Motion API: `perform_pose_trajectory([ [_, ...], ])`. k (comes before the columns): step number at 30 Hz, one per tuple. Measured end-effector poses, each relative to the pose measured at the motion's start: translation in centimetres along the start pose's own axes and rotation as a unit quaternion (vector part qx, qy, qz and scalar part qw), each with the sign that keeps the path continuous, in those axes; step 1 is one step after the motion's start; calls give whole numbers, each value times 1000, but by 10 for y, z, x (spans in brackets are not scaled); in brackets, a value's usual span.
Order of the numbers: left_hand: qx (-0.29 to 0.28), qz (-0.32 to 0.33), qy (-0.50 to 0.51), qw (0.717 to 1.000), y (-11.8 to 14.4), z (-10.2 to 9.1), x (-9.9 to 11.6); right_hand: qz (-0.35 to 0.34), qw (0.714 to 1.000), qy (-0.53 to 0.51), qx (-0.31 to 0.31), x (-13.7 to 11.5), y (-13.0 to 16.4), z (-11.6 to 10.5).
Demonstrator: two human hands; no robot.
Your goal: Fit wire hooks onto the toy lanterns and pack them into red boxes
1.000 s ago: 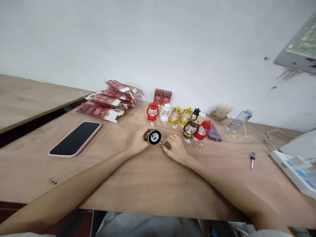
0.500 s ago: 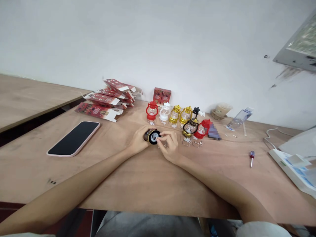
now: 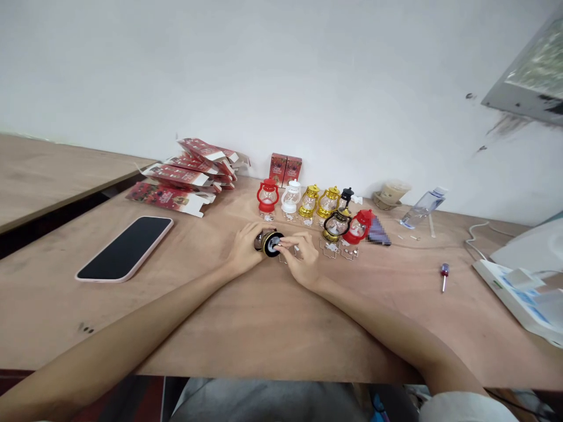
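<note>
Since a second ago, right hand has risen to the small black-and-gold toy lantern, fingertips pinched at its underside; left hand grips it sideways on the wooden table. Steady hold matters.

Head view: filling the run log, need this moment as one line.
left hand: holds black-gold lantern on its side | right hand: fingers at its base | table

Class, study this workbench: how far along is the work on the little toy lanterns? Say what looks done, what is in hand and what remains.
Looks done: five lanterns stand upright in a row near the wall. In hand: the left hand holds a black and gold lantern on its side, its base facing the camera, while the right hand has its fingers at that base. Left: two more lanterns lie tipped over beside the row, and flat boxes are piled at the back.
</note>
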State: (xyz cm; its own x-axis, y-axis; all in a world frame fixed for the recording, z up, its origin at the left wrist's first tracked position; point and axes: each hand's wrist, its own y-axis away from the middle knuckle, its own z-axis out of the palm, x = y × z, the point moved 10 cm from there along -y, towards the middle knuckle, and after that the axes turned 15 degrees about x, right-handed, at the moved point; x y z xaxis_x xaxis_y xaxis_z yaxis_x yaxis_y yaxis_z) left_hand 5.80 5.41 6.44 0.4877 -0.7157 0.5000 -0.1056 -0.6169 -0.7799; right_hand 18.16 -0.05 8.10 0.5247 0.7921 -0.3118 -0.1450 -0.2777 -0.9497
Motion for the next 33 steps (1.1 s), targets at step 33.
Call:
perform_pose_trajectory([
  [33,49,-69,37,996,0,-12,-10,53,990,87,-94,30,2,-2],
])
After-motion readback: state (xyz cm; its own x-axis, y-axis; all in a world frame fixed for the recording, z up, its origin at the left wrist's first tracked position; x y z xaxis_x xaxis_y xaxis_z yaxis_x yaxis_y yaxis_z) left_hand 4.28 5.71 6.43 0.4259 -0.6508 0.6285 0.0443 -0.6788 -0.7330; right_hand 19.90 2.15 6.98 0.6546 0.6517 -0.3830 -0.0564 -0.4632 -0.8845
